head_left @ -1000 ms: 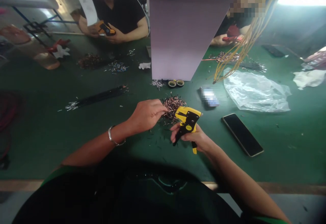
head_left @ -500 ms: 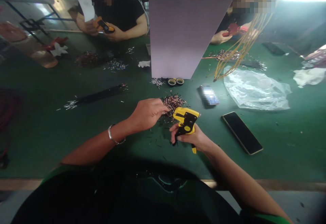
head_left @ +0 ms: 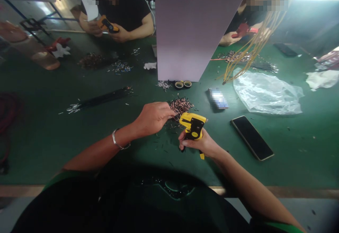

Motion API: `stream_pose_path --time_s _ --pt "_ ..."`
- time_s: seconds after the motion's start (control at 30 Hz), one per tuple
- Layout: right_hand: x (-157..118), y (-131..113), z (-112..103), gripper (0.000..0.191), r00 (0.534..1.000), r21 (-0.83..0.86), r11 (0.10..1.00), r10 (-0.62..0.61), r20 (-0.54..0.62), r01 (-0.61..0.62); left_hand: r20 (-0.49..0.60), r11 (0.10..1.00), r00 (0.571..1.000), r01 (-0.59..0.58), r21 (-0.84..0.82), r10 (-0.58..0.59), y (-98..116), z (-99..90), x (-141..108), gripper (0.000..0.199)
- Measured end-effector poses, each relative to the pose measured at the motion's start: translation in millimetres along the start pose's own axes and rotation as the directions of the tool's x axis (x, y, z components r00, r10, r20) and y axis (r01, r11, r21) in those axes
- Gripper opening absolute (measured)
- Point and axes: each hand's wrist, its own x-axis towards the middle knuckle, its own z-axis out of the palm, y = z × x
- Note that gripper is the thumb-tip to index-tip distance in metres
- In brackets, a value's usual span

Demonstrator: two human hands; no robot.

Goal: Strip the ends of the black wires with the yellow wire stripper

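Wire stripper [head_left: 192,127], yellow and black, gripped in the right hand [head_left: 196,144], whose fingers wrap closed around its handles at near centre. Compared with the earlier frames, the tool stands more upright and its black handle is drawn in toward the palm. Its yellow head lies just beside a pile of cut wires [head_left: 181,107] with copper-coloured ends. The left hand [head_left: 153,118], with a metal bracelet [head_left: 118,144] at the wrist, is curled, its fingertips [head_left: 171,110] at the pile's left edge; whether they pinch a wire cannot be told.

Around them on the green bench mat [head_left: 47,148]: a black wire bundle [head_left: 106,98] to the left, two tape rolls [head_left: 183,84] far ahead, and a smartphone [head_left: 251,138] and crumpled clear plastic bag [head_left: 267,97] to the right. Yellow wires [head_left: 251,52] hang at far right, beyond the bag. Past a pale partition [head_left: 198,31], a co-worker's hands [head_left: 106,28] hold a similar stripper [head_left: 108,24].
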Motion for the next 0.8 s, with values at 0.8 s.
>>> stream_pose_path --time_s 0.8 --pt "-3.2 2.4 5.6 0.027 0.994 -0.106 0.993 0.033 -0.101 -0.044 0.004 0.998 0.999 -0.046 0.032 0.046 -2.8 -1.0 1.1 0.019"
